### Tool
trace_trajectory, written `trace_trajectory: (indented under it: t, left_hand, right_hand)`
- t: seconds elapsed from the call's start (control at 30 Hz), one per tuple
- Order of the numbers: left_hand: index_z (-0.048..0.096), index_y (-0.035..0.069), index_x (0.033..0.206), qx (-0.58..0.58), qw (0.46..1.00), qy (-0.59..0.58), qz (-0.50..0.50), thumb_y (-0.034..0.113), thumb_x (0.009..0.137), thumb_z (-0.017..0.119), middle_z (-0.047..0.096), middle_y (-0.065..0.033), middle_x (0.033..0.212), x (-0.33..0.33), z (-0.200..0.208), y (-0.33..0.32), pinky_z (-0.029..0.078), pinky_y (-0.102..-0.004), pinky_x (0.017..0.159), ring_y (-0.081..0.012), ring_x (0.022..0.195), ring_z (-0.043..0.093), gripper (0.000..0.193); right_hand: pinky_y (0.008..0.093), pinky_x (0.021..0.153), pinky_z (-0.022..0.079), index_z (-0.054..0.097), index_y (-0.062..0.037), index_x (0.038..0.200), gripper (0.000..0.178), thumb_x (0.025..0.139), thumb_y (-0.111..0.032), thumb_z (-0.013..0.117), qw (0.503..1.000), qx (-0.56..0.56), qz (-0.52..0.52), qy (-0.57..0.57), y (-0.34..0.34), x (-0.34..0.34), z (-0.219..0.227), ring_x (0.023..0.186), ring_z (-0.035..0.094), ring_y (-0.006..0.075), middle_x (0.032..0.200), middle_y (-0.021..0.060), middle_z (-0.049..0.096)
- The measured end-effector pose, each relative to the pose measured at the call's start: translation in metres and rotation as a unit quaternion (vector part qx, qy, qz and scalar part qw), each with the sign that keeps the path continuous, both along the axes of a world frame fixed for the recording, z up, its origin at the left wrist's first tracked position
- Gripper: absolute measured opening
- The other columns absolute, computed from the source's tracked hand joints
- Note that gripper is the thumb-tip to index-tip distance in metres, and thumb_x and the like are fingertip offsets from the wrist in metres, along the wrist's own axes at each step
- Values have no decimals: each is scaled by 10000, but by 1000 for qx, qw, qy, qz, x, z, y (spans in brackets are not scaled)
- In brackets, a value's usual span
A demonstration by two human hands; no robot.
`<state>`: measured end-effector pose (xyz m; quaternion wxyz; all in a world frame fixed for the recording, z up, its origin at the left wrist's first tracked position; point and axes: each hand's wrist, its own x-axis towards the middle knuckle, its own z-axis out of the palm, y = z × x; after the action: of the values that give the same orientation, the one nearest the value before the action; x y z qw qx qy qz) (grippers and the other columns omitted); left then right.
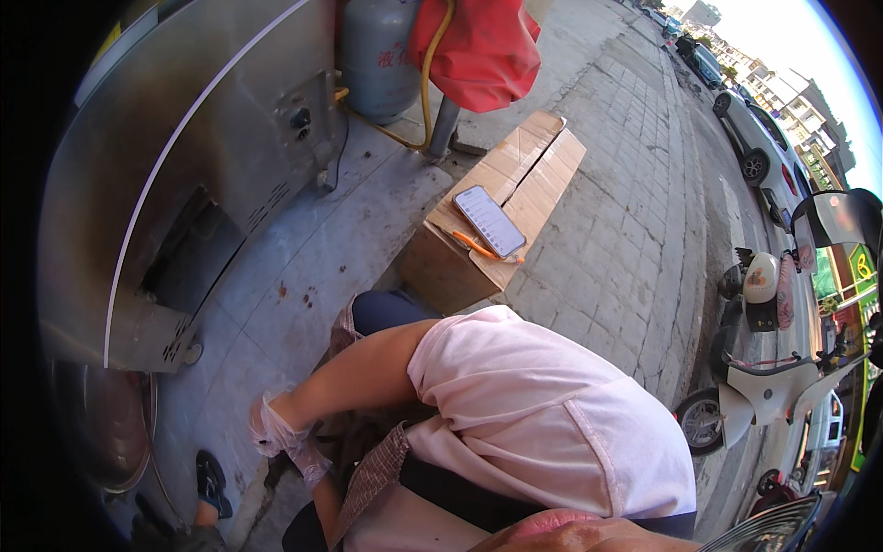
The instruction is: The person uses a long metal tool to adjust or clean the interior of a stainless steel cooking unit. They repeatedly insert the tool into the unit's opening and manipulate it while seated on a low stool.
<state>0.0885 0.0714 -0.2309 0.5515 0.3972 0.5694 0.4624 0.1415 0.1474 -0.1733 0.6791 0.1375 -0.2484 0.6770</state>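
Note:
Thin clear plastic gloves cover both my hands, which are close together low at the left, beyond my pink sleeve. My right hand [264, 431] is bent at the wrist with its fingers curled down. Whatever it grips is hidden. Beside it, my left hand [309, 463] shows only its gloved wrist and back; its fingers are out of sight. A checked brown apron [372, 474] hangs next to my forearms. On a cardboard box [543, 166] beyond my knee lie a phone [489, 221] with a lit screen and a slim orange tool [474, 245].
A stained metal cabinet [248, 83] with a knob and a dark opening stands at the left. Behind it are a grey gas cylinder [379, 60], a yellow hose [427, 87] and red cloth [483, 51]. A sandalled foot [212, 483] is near my hands. Scooters [768, 391] and cars line the right.

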Motion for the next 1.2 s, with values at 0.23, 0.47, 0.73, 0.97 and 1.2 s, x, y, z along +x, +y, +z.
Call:
trace_trajectory:
  t: [0.23, 0.47, 0.73, 0.97, 1.2]
  left_hand:
    - [642, -27, 985, -8, 997, 66, -29, 226, 879, 659, 677, -111, 889, 8, 13, -2, 515, -321, 708, -168, 798, 632, 274]
    - [658, -37, 944, -94, 995, 18, -19, 396, 842, 690, 681, -96, 916, 37, 63, -9, 517, -332, 726, -176, 793, 640, 446]
    - [627, -46, 969, -126, 985, -103, -52, 302, 836, 718, 678, -65, 911, 7, 9, -7, 514, -289, 670, -150, 763, 641, 383]
    - [659, 55, 798, -68, 928, 312, -193, 474, 782, 686, 656, -96, 744, -15, 5, -30, 482, -365, 614, -193, 667, 625, 420]
    - [676, 58, 920, -169, 857, 441, -204, 593, 868, 452, 643, -235, 929, 13, 68, -46, 461, -445, 798, -366, 928, 623, 582]
  right_hand:
    - [432, 635, 490, 652, -46, 757, 267, 677, -300, 674, 579, 292, -161, -745, 33, 52, 72, 717, 615, 324, 717, 145, 628]
    - [437, 651, 492, 663, -59, 806, 264, 714, -305, 641, 599, 198, -100, -769, 60, 94, 140, 732, 619, 356, 799, 181, 648]
    - [448, 667, 482, 654, -31, 830, 320, 765, -338, 592, 557, 151, -57, -815, 55, 97, 151, 742, 619, 370, 795, 213, 640]
    - [462, 839, 480, 662, -88, 1009, 420, 788, -422, 535, 467, 174, -38, -866, 43, 104, 139, 968, 605, 393, 1030, 212, 643]
    - [401, 658, 463, 621, -30, 959, 430, 825, -438, 600, 520, 151, 41, -840, 37, 113, 141, 699, 569, 269, 791, 152, 625]
